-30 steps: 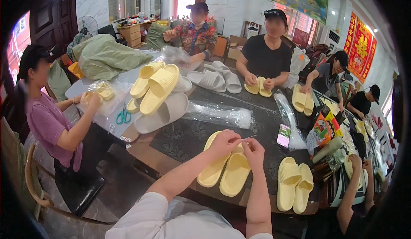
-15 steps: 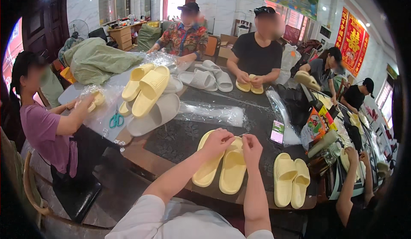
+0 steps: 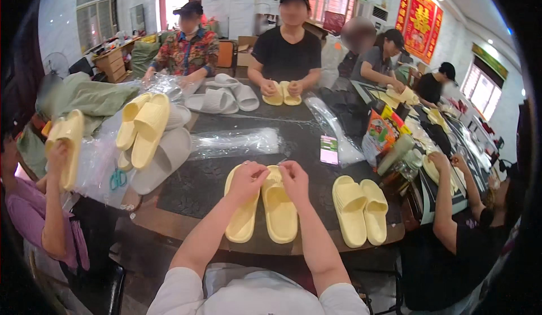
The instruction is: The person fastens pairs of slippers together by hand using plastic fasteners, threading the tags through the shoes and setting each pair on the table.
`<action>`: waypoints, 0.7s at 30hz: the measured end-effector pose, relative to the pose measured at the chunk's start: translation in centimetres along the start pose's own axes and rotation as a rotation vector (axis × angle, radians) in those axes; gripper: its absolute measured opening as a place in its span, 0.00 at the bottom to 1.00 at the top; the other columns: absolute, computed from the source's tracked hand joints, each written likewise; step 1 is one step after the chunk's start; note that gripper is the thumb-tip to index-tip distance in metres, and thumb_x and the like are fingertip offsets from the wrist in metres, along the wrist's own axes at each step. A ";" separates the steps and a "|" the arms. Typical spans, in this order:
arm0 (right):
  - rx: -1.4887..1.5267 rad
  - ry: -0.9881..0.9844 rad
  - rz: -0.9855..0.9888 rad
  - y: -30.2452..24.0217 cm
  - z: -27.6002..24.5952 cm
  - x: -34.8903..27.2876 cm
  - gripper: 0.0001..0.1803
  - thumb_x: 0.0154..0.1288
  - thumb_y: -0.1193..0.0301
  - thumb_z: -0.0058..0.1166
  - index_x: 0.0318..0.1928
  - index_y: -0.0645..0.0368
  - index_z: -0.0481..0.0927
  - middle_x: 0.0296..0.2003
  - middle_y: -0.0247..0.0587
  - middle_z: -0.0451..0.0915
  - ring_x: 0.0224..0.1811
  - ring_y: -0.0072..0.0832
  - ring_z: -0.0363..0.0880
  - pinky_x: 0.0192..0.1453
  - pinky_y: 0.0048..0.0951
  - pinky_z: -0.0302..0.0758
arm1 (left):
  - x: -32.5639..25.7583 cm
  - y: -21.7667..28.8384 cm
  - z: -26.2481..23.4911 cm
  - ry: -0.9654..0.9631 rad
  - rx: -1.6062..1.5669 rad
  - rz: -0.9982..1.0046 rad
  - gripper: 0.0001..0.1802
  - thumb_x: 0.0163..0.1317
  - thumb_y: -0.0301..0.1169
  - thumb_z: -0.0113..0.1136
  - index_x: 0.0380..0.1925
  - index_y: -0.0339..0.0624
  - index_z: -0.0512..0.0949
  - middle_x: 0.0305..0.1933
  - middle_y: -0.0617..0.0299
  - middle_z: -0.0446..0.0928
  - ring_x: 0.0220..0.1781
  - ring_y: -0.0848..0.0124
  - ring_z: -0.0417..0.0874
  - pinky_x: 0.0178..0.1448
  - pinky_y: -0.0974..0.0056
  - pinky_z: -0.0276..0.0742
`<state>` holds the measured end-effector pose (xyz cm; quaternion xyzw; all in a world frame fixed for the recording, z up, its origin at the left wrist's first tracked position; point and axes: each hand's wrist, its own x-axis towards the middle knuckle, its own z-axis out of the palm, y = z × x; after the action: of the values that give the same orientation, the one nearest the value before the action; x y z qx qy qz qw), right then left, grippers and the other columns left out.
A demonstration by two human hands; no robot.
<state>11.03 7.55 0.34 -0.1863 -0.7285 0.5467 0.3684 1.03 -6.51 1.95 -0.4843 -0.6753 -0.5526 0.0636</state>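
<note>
Two pale yellow slide slippers, the left one (image 3: 241, 224) and the right one (image 3: 280, 222), lie side by side on the dark tabletop in front of me, straps toward the far side. Above the left slipper's strap, my left hand (image 3: 248, 179) is closed in a pinch. My right hand (image 3: 294, 182) pinches likewise over the right slipper's strap, its fingertips close to the left hand's. Whatever sits between the fingers is too small to make out. Another yellow slipper pair (image 3: 349, 210) rests to the right of my hands, touching neither.
Beyond my hands lies a clear plastic packet (image 3: 237, 144) of thin whitish strands, with a phone (image 3: 329, 149) to its right. Yellow slippers (image 3: 151, 131) are stacked on grey ones at left, near teal scissors (image 3: 118, 179). Co-workers sit around the table; bottles (image 3: 403, 168) stand at right.
The whole view has swung right, so everything sits further left in the picture. My hands remain pinched over the slipper straps. The co-worker at left now holds up yellow slippers.
</note>
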 end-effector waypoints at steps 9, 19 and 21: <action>0.154 0.034 0.053 -0.3 0.1 0.0 0.07 0.64 0.68 0.60 0.41 0.55 0.83 0.21 0.33 0.76 0.23 0.16 0.73 0.29 0.24 0.70 | 0.1 0.0 0.0 0.002 0.061 -0.032 0.06 0.58 0.30 0.65 0.30 0.40 0.82 0.25 0.61 0.76 0.31 0.65 0.75 0.37 0.61 0.71; 0.176 0.022 0.064 -0.1 0.1 0.1 0.09 0.63 0.66 0.60 0.41 0.56 0.83 0.20 0.31 0.76 0.23 0.14 0.72 0.28 0.24 0.68 | 0.0 0.3 0.0 -0.008 0.058 -0.066 0.05 0.58 0.29 0.65 0.30 0.39 0.82 0.26 0.61 0.77 0.32 0.65 0.75 0.36 0.62 0.72; 0.084 0.020 0.011 0.0 0.0 0.0 0.09 0.64 0.66 0.59 0.41 0.57 0.83 0.20 0.30 0.76 0.23 0.14 0.72 0.28 0.23 0.69 | 0.1 0.4 -0.1 0.001 0.045 -0.031 0.05 0.58 0.29 0.65 0.31 0.39 0.82 0.26 0.61 0.77 0.32 0.65 0.76 0.36 0.62 0.72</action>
<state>11.01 7.52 0.31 -0.1799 -0.7001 0.5771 0.3800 1.20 -6.60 2.28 -0.4720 -0.6949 -0.5383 0.0664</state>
